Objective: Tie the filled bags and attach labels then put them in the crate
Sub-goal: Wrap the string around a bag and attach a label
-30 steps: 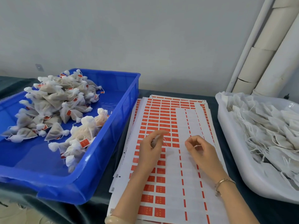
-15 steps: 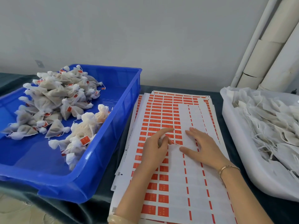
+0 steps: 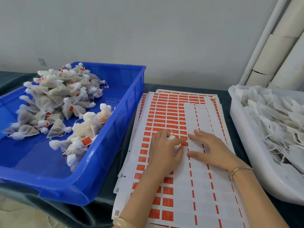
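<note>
Grips a bag (image 3: 171, 137) with the left hand (image 3: 164, 153), fingers curled round it, over the label sheet (image 3: 171, 111). Presses the right hand (image 3: 212, 148) flat at 3 o'clock, fingers straight. Has crate (image 3: 125, 116) at 9 o'clock, tub (image 3: 243, 129) at 3.

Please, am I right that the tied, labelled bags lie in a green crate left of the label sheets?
Not quite: the head view shows the crate is blue. The tied, labelled bags do lie in it, left of the label sheets.
</note>
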A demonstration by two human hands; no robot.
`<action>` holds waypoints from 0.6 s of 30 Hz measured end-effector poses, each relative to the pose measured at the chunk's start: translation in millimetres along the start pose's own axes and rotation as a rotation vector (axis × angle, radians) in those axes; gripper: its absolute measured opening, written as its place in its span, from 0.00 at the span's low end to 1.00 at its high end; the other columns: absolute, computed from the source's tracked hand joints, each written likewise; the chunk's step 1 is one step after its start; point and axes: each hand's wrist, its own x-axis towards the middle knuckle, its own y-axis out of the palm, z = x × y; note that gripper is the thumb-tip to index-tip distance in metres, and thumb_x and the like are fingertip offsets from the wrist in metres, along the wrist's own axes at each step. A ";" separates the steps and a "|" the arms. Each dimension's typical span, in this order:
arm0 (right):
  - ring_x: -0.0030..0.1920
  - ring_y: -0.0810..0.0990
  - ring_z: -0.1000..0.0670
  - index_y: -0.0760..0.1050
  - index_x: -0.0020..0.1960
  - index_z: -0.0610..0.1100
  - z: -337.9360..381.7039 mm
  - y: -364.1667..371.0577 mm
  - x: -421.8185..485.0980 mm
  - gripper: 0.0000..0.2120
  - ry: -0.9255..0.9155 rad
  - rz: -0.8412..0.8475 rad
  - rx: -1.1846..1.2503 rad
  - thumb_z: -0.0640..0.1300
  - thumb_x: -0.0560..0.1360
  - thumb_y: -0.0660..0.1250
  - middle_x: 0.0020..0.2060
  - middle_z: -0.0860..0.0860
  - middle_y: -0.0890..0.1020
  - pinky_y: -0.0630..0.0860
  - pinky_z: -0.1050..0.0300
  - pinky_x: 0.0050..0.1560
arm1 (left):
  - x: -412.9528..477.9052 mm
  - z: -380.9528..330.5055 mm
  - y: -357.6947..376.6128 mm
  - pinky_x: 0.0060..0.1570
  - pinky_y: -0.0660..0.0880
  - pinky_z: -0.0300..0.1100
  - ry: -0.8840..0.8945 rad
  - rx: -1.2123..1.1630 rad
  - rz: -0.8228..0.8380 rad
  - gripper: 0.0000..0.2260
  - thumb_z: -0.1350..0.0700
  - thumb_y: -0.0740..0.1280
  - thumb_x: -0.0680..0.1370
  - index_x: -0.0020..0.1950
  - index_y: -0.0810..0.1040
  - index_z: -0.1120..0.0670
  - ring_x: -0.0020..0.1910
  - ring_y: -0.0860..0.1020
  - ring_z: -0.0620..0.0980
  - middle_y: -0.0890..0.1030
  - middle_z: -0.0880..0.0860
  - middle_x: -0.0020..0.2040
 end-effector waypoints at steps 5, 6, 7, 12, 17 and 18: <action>0.76 0.54 0.53 0.57 0.73 0.63 0.4 2.5 -1.7 0.42 0.008 -0.020 0.031 0.75 0.61 0.58 0.75 0.61 0.56 0.53 0.45 0.74 | 5.7 1.4 0.9 0.67 0.63 0.44 -0.010 0.073 0.078 0.19 0.38 0.64 0.76 0.66 0.72 0.36 0.63 0.65 0.45 0.70 0.44 0.64; 0.76 0.54 0.53 0.57 0.73 0.63 0.6 2.7 -2.1 0.42 0.007 -0.023 0.032 0.75 0.62 0.58 0.75 0.61 0.56 0.53 0.46 0.74 | 8.5 1.5 -0.3 0.65 0.64 0.43 -0.003 0.079 0.090 0.18 0.38 0.64 0.75 0.65 0.73 0.36 0.61 0.65 0.44 0.70 0.43 0.63; 0.76 0.54 0.53 0.57 0.73 0.63 0.6 2.7 -2.6 0.42 0.004 -0.024 0.031 0.75 0.62 0.58 0.75 0.61 0.56 0.53 0.46 0.74 | 11.5 1.2 -1.6 0.64 0.64 0.43 0.007 0.085 0.105 0.18 0.38 0.64 0.75 0.65 0.73 0.37 0.60 0.65 0.44 0.71 0.43 0.62; 0.76 0.54 0.54 0.58 0.73 0.62 1.2 2.4 -5.2 0.42 -0.003 -0.021 0.007 0.75 0.61 0.57 0.75 0.61 0.57 0.53 0.47 0.74 | 18.4 4.5 -4.7 0.60 0.69 0.44 0.058 0.066 0.166 0.18 0.36 0.65 0.74 0.62 0.76 0.38 0.54 0.64 0.43 0.70 0.41 0.54; 0.75 0.56 0.54 0.59 0.73 0.62 4.5 1.2 -7.5 0.41 -0.002 -0.020 -0.027 0.75 0.62 0.57 0.75 0.61 0.58 0.54 0.48 0.74 | 12.7 9.1 -4.6 0.60 0.70 0.44 0.076 0.016 0.171 0.19 0.34 0.65 0.73 0.61 0.77 0.37 0.54 0.65 0.42 0.67 0.38 0.52; 0.75 0.56 0.54 0.60 0.73 0.62 4.7 0.4 -7.3 0.41 -0.001 -0.021 -0.027 0.74 0.63 0.58 0.75 0.60 0.58 0.55 0.48 0.74 | 13.2 8.6 -5.3 0.60 0.70 0.44 0.075 0.013 0.175 0.19 0.35 0.66 0.73 0.62 0.77 0.37 0.54 0.65 0.42 0.67 0.38 0.52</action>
